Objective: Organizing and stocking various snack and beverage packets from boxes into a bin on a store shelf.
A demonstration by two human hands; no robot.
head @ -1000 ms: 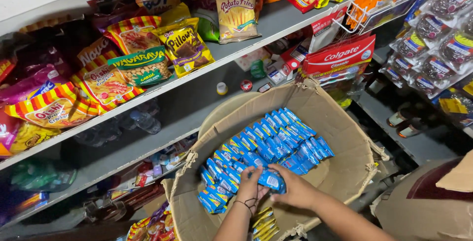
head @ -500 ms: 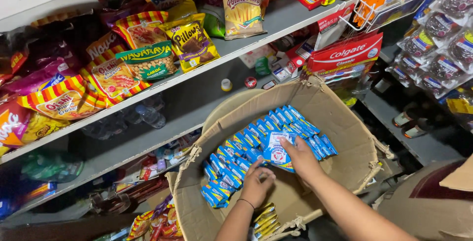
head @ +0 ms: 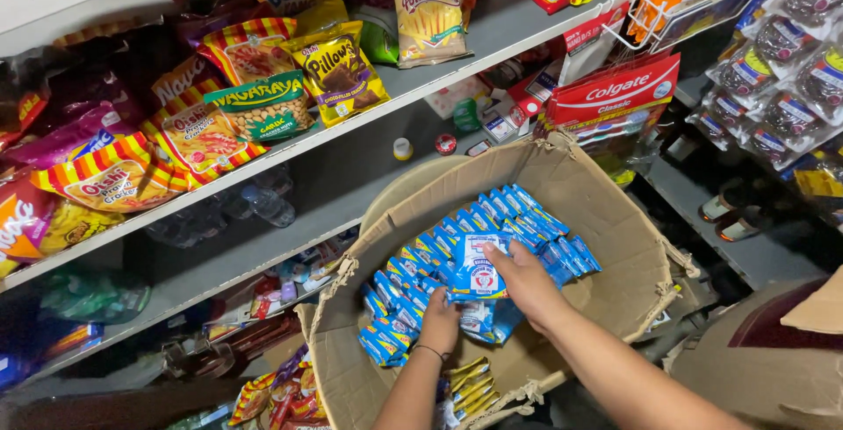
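Sorting sachets [head: 492, 228] in box [head: 615, 219]: right hand [head: 527, 281] fingers pinching one sachet [head: 475, 269], left hand [head: 439, 325] pressing stack; next needs careful placement.

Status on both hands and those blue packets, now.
Right hand holds blue-and-white sachet strip. Left hand down among blue packets in cardboard box. Nothing blocking.

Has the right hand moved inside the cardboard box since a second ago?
Yes. The right hand, holding a blue packet, has moved up the row of packets toward the cardboard box's far wall.
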